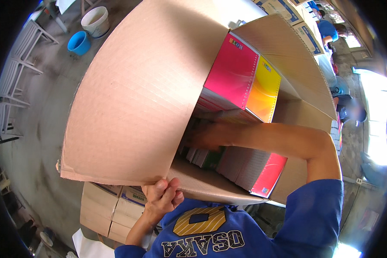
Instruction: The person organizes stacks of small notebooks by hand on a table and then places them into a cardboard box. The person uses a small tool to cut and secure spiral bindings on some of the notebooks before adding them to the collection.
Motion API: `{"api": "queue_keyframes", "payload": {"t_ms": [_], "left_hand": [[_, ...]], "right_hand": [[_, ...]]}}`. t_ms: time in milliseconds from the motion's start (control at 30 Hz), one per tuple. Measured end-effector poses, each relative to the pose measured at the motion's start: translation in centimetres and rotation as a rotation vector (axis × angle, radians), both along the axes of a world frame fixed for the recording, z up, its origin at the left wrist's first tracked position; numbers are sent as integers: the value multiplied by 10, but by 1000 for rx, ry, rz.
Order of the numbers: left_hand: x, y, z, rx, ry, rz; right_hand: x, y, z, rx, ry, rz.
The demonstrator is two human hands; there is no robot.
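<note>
A large open cardboard box stands right in front of me, its wide left flap spread outward. My left hand has its fingers curled round the flap's near corner. Reaching in from the right, my right hand is deep inside the box, smeared by motion and in shadow, so its fingers do not show clearly. Beside it are stacks of spiral notebooks: a pink notebook and a yellow notebook lie on top at the far side. A red notebook ends a tight row nearer me.
Closed cartons stand below my left hand, and more cartons are at the far right. A blue bucket and a white bucket sit on the floor near white plastic chairs. Other people are at the right.
</note>
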State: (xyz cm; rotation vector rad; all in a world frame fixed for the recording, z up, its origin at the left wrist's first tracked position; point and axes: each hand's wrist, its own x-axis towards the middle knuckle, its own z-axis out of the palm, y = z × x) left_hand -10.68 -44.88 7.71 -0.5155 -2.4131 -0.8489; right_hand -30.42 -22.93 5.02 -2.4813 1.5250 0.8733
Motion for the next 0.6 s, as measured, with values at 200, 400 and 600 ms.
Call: {"api": "queue_keyframes", "payload": {"t_ms": [200, 400, 600], "left_hand": [[-2, 4, -3, -33, 14, 59], [-7, 6, -2, -11, 30, 55], [-3, 6, -9, -39, 8, 149]], "right_hand": [[2, -29, 48, 520, -438, -643], [4, -5, 98, 106, -472, -559], [5, -7, 156, 26, -439, -586]]}}
